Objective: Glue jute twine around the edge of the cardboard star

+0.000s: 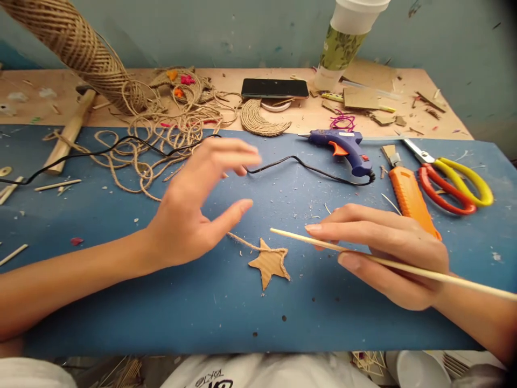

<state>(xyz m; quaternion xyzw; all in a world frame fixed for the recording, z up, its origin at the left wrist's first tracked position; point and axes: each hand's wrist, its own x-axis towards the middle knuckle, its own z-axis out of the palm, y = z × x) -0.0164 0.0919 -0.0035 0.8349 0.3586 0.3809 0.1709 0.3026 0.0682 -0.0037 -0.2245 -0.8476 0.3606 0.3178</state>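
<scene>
Through the head camera I have the cardboard star [267, 265] lying flat on the blue work surface [226, 318], between my two hands and a little nearer to me. Twine [246, 243] runs along part of its upper and right edges, and a length leads off its upper left toward my left hand [196, 199], where it passes from sight. That hand's thumb stands well apart from its fingers, with nothing pinched between them. In my right hand [388, 250] the thumb and fingers pinch a thin wooden stick [404, 267], its tip just beside the star's upper right, apparently not touching it. To seat the twine well, I judge that I should take the loose length lightly between left thumb and forefinger and draw it taut, low to the surface, so that it follows the edge. The stick's tip can then press the strand into each inner corner, where a fingertip is too broad, and spare my skin if glue is hot. I would roll the tip away afterward so no fibre lifts. The glue gun [337, 141] lies beyond, its cord [315, 171] trailing leftward, clear of the star.
</scene>
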